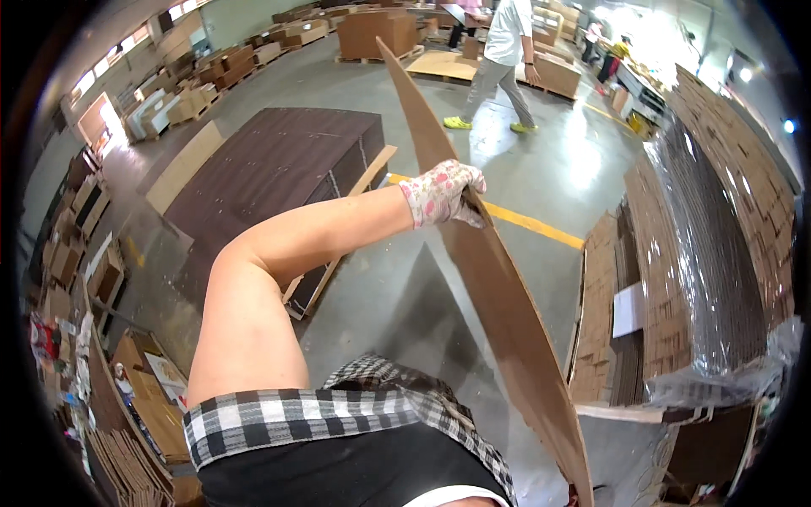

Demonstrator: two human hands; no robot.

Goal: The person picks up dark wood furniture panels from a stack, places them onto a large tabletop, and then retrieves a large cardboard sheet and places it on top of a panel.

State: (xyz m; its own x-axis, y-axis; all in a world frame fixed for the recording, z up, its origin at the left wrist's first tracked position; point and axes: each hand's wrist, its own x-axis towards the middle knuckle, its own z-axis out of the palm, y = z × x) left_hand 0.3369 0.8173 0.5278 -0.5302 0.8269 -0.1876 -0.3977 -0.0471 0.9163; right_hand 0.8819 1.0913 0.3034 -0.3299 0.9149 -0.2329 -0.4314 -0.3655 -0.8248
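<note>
A long brown cardboard sheet [498, 304] stands tilted in front of me, seen nearly edge-on, from its pointed far corner down to the lower edge of the view. My left hand [448, 194], in a white glove with pink flowers, is closed over the sheet's upper edge, fingers wrapped round it. My left arm reaches across, bent at the elbow. My right hand cannot be made out; only a small dark red patch shows by the sheet's near end. Left of the sheet lies a large stack of dark brown panels [283, 160].
On the right stand tall stacks of folded cardboard [608, 338], partly in clear plastic wrap [710, 253]. A yellow line [532, 221] crosses the grey floor. A person [503, 68] in a light top walks beyond the sheet. Low at left is a pile of flat cardboard [127, 469].
</note>
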